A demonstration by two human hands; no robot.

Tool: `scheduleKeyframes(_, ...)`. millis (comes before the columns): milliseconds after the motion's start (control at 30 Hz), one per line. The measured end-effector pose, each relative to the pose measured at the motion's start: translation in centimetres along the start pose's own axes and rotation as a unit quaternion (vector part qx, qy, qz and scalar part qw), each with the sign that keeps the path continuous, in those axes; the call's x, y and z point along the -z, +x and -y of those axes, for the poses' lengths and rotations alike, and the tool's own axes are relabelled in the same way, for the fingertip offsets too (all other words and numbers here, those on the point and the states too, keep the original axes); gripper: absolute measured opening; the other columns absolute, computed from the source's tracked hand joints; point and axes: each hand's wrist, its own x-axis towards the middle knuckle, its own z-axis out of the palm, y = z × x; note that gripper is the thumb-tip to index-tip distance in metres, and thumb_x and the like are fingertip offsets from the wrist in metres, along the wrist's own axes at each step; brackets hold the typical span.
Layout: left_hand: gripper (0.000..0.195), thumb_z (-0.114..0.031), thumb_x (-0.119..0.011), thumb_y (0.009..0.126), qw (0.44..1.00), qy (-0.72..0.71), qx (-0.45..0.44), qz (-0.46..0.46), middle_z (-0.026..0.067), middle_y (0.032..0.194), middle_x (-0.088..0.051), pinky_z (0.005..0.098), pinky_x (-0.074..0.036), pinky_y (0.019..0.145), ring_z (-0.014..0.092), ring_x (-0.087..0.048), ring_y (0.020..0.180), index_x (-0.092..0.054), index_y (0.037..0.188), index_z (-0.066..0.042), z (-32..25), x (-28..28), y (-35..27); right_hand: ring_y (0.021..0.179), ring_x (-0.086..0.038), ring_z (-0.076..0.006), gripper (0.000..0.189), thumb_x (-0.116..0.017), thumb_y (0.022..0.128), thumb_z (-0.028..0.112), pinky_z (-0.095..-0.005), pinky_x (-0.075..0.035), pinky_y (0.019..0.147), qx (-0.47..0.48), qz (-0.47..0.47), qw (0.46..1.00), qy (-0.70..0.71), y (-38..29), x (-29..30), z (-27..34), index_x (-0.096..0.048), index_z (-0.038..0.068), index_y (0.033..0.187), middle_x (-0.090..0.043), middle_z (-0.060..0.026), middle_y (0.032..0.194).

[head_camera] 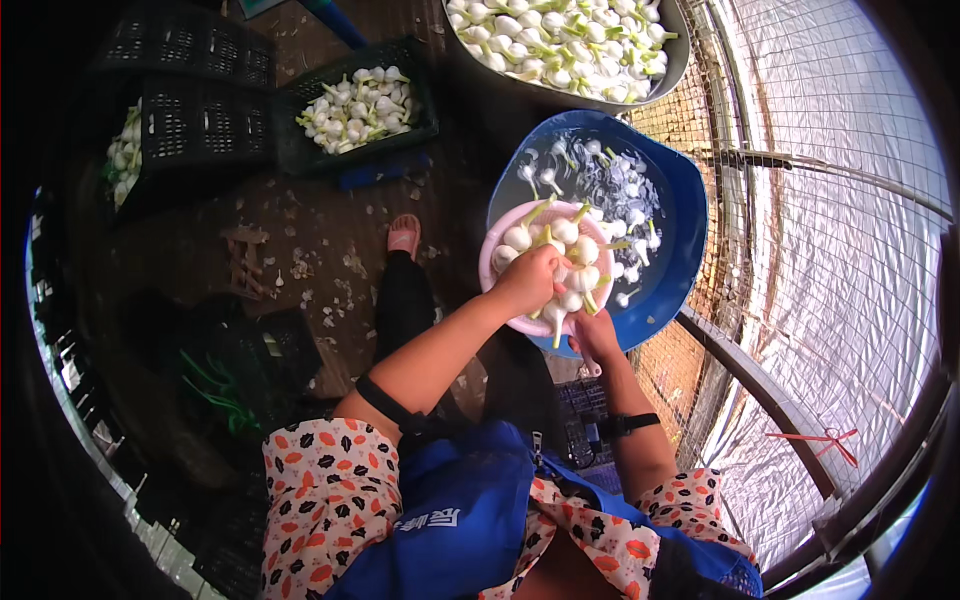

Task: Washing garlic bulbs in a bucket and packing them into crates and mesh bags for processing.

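My right hand (pixel 596 335) grips the handle of a pink plastic strainer (pixel 491 251), which is heaped with white garlic bulbs (pixel 564 230) on short green stems. Over the heap, my left hand (pixel 534 279) has its fingers curled down among the bulbs; whether they grip one is hidden. The strainer is above the near left part of a blue plastic tub (pixel 686 225) of water. More garlic bulbs (pixel 636 217) lie in the water beyond and to the right of the strainer.
A large metal basin (pixel 679 64) full of garlic stands behind the tub. Dark plastic crates (pixel 206 124), one upright crate (pixel 427 124) holding garlic, are at the left. Wire mesh (pixel 847 150) borders the right. A small wooden stool (pixel 246 259) and peel scraps lie on the floor.
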Motion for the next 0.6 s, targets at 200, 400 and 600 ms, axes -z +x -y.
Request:
scheduleKeyframes(200,0.024,-0.005,-0.032,0.093,0.996,-0.022,-0.084,-0.035,0.0124,0.103,-0.058,0.0300,-0.050,0.071,0.018,-0.063,0.085,-0.053,0.104,0.001,4.6,4.0,1.8,0.038,-0.045,-0.0125,0.029,-0.052,0.088,0.024,-0.0246,-0.034,0.031,0.007,0.002,1.000,-0.005,2.1,-3.2,1.4,-0.050,0.001,0.104,-0.055,-0.0064,0.067)
scheduleKeyframes(400,0.019,-0.014,-0.037,0.096,0.928,-0.281,-0.152,-0.192,0.0099,0.099,-0.059,0.0250,-0.050,0.070,0.012,-0.061,0.077,-0.051,0.100,-0.002,1.7,13.9,-2.1,0.037,-0.045,-0.0133,0.025,-0.052,0.087,0.025,-0.0253,-0.035,0.032,-0.002,-0.033,0.998,-0.055,4.6,-8.8,6.2,-0.052,0.002,0.095,-0.052,-0.0056,0.062)
scheduleKeyframes(600,0.011,-0.011,-0.050,0.091,0.933,-0.148,-0.007,-0.328,0.0045,0.083,-0.061,0.0240,-0.050,0.065,0.011,-0.061,0.069,-0.056,0.095,-0.002,12.8,26.9,-6.0,0.039,-0.045,-0.0131,0.023,-0.053,0.086,0.025,-0.0261,-0.036,0.034,0.031,-0.027,0.999,-0.018,12.4,-19.2,9.5,-0.052,0.002,0.085,-0.050,-0.0033,0.060)
